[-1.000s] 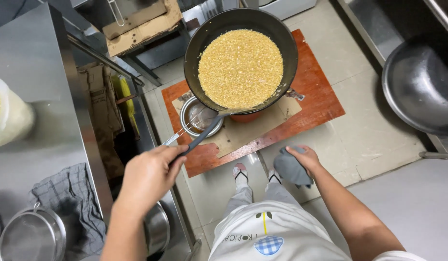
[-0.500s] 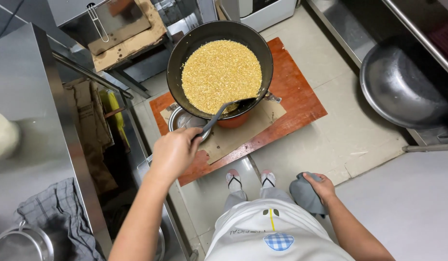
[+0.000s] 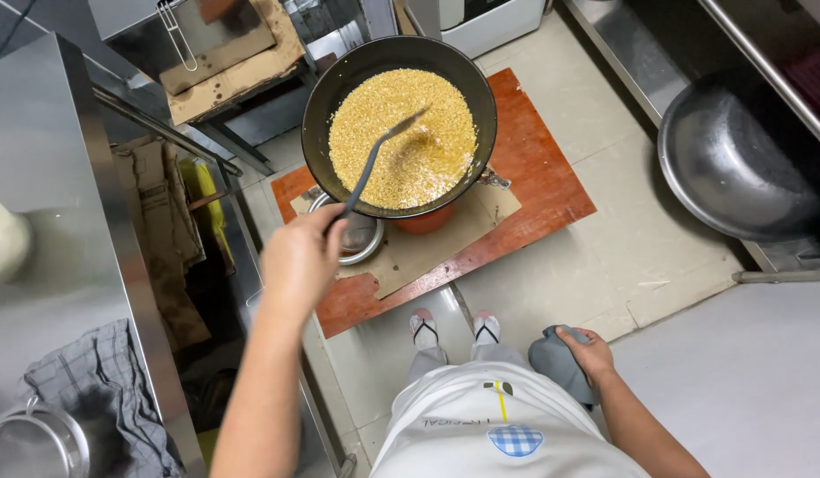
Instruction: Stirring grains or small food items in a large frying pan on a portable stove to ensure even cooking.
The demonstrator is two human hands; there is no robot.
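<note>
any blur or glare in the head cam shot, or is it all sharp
Head view: mostly sharp, the grains in the dark pan read clearly; the spatula in the left hand is slightly smeared near its tip; soft glare on the steel counter and the big steel bowl; wide-angle lens bends the edges; right hand holds a grey cloth, evenly lit.

Bright, even light falls from overhead onto my wok [image 3: 399, 124], and the grain in it looks sharp. Left of the wok, the steel counter [image 3: 47, 221] gleams softly. My forearm blurs slightly, and the edges bow outward.
</note>
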